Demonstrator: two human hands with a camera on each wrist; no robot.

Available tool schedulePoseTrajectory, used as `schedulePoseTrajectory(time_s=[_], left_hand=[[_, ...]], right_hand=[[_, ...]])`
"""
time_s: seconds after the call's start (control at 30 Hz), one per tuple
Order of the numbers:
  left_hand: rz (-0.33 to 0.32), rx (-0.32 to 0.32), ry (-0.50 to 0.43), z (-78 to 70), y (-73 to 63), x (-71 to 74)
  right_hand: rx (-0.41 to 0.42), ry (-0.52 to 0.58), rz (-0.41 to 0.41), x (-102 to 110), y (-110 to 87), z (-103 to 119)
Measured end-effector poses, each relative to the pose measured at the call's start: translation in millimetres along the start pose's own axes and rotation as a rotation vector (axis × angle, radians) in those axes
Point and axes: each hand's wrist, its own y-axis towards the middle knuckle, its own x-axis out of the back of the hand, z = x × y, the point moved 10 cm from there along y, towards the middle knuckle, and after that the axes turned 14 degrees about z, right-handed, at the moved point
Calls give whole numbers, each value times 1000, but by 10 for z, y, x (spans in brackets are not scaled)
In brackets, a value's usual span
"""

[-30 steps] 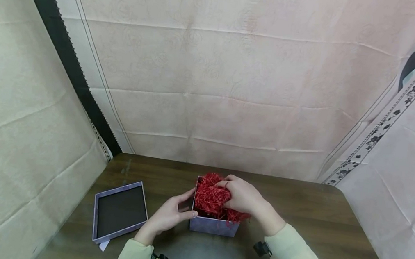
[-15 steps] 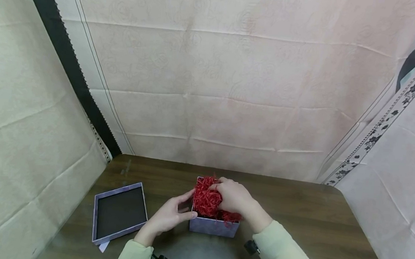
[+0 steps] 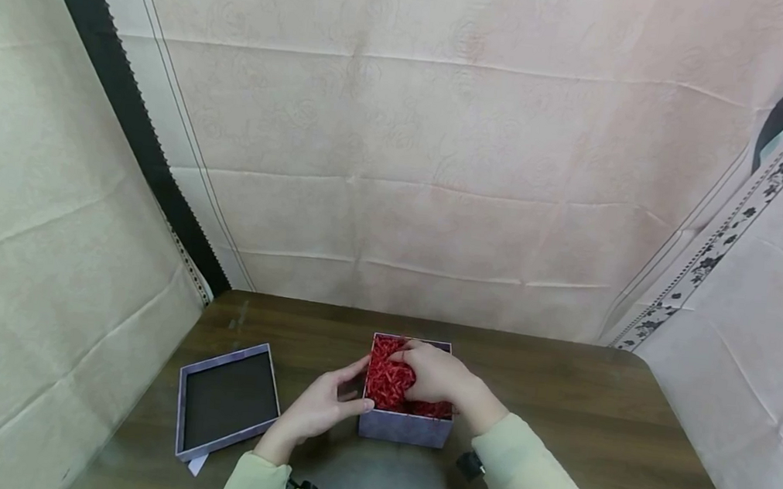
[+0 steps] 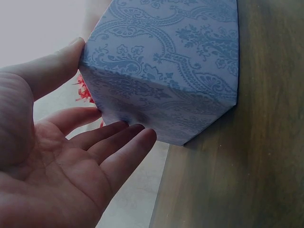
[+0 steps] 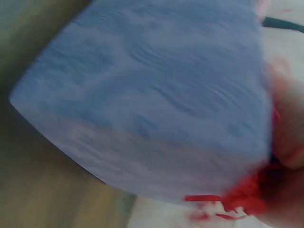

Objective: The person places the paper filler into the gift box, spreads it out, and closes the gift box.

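Note:
A lidless box with blue-grey patterned paper sides stands on the table, holding red shredded paper. My left hand steadies its left side: the thumb touches the near left corner and the other fingers reach along the wall. In the left wrist view, nearly straight fingers rest against the patterned box wall. My right hand is down in the box, fingers curled over the shredded paper, their tips hidden in it. Red strands poke past the rim in the blurred right wrist view.
Left of the box lies its lid, inside up and dark-lined, with a small white paper piece sticking out beneath. The brown wooden table ends at a pale cloth wall; more cloth hangs on both sides.
My right hand has moved left and down into the box, and the heaped shredded paper has sunk below the far rim. The left hand stays in place.

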Motion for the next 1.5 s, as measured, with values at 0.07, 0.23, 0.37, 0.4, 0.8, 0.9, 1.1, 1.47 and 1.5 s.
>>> schedulePoseTrajectory(time_s=[0.07,0.23,0.37,0.4,0.8,0.9,1.1,1.47,1.5], left_hand=[[-2,2,2,3,4,3],[-8,-3,13,-11,4,14],[-6,-5,20,-21,5,15],[-7,-4,23,-21,5,17],[-8,-13,14,-18,-2,23],[-9,-16,23,-22,1,23],[-9,-18,26,-20,0,23],[2,-16,23,-3,1,4],[1,-16,23,-4,-2,4]], right_hand=[[17,67,28,49,-69,-27],[65,144,38,278,-291,-41],[27,163,56,379,-444,-99],[8,162,70,376,-467,-116],[15,-27,88,104,-233,-13],[6,-59,74,25,-128,-39],[-4,-69,57,-57,-8,-81],[-1,124,149,234,-251,-43],[7,134,139,274,-263,-25]])
